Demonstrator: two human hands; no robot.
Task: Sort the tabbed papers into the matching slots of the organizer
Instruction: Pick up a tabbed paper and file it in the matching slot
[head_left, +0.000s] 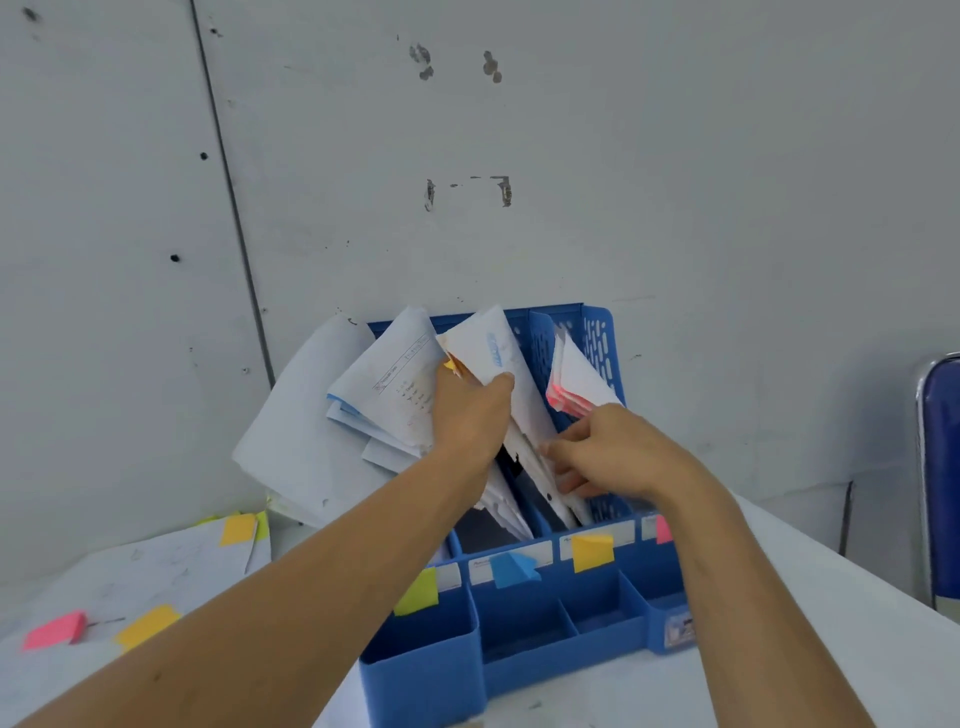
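Head view: papers (483, 338) upright, tops leftward.

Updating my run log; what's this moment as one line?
left hand grips paper sheaf | right hand holds sheaf edge | sheaf in organizer | tabbed sheets on table

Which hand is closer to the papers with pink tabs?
The right hand, just below the pink-tabbed papers. The left hand is farther left, gripping another sheaf.
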